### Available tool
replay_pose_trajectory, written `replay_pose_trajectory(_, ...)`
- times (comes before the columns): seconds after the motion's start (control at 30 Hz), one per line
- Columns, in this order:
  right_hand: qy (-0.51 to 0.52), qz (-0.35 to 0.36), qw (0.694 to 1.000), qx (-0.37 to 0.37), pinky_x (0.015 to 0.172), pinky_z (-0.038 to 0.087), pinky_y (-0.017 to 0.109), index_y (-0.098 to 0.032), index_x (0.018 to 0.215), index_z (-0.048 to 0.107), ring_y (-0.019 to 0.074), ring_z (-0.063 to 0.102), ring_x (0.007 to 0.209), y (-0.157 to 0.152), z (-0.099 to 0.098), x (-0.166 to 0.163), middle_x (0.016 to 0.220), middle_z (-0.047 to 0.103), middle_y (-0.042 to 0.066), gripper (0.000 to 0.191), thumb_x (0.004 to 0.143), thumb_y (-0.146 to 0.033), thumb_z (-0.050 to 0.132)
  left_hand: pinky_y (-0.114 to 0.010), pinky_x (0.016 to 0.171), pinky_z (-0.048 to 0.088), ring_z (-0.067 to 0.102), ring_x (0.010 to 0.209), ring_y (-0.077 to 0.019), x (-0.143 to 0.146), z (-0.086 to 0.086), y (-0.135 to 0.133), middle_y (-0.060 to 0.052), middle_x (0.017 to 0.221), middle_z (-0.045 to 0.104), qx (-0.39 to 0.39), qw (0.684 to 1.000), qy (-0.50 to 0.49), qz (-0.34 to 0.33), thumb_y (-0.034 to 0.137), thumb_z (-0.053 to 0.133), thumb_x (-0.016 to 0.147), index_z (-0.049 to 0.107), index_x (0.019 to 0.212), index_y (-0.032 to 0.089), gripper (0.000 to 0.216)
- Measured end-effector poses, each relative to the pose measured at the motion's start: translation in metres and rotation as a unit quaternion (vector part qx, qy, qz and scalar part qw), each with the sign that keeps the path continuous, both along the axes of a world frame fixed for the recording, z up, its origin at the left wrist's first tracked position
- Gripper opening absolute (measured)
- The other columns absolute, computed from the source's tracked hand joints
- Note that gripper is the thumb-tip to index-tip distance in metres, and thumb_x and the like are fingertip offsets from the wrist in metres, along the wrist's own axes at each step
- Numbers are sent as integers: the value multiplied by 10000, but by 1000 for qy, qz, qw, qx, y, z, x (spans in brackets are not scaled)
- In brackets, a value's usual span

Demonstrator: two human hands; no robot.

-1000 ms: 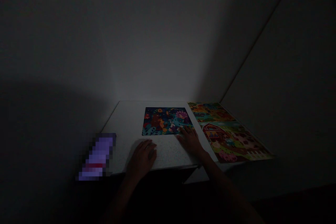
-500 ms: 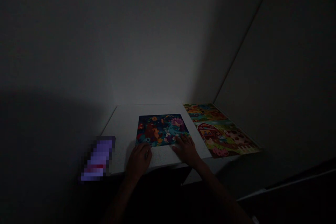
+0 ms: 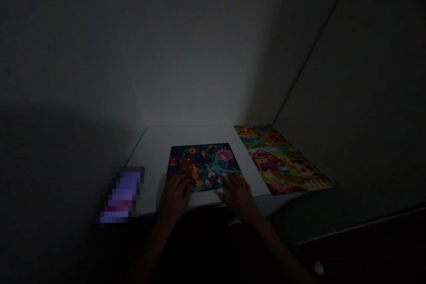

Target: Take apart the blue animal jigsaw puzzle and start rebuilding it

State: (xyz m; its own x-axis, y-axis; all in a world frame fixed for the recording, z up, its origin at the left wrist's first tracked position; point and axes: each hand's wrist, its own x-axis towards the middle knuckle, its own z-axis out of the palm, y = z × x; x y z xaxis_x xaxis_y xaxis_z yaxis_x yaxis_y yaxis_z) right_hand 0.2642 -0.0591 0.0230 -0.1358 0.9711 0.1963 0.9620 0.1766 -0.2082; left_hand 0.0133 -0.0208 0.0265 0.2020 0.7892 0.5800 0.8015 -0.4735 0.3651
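Note:
A dark blue picture sheet (image 3: 203, 164) with colourful cartoon animals lies flat on the white table (image 3: 153, 151), close to its front edge. The fingers of my left hand (image 3: 175, 197) rest slightly bent over the sheet's near left corner, with the thumb apart from them. My right hand (image 3: 238, 195) has its fingers spread on the near right part, its thumb by the near edge. Both hands touch the sheet from above, palms down. Dim light hides fine detail, and I cannot tell whether the sheet is made of joined pieces.
Along the table's right side lie a farm picture (image 3: 286, 171) with a red barn and another bright picture (image 3: 261, 136) behind it. A blurred-out purple-screened device (image 3: 123, 195) is at the front left. Walls (image 3: 199, 53) rise behind and on the right.
The blue sheet has slid toward me, nearer the table's front edge. My left fingers now lie further over its corner, less curled. The camera view has shifted slightly.

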Motion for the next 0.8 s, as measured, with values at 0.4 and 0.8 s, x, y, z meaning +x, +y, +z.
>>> replay_pose_trajectory(0.4,101,18,994,34,1141,292,517,-282,1421,489,300,374,1397,-5,-5,9,1482,464,96,533,927,-478,516,-427,949,513,636,1047,-247,-4,-2,3,-63,1107,703,-92,993,-78,-2,253,433,896,690,1074,234,313)
replay_pose_trajectory(0.8,355,-22,935,6,1108,391,496,-268,1307,581,269,492,1307,-3,-3,27,1376,567,90,480,905,-523,514,-386,919,515,661,991,-235,-23,12,6,-37,966,734,-194,831,-508,119,396,708,722,736,889,191,266)
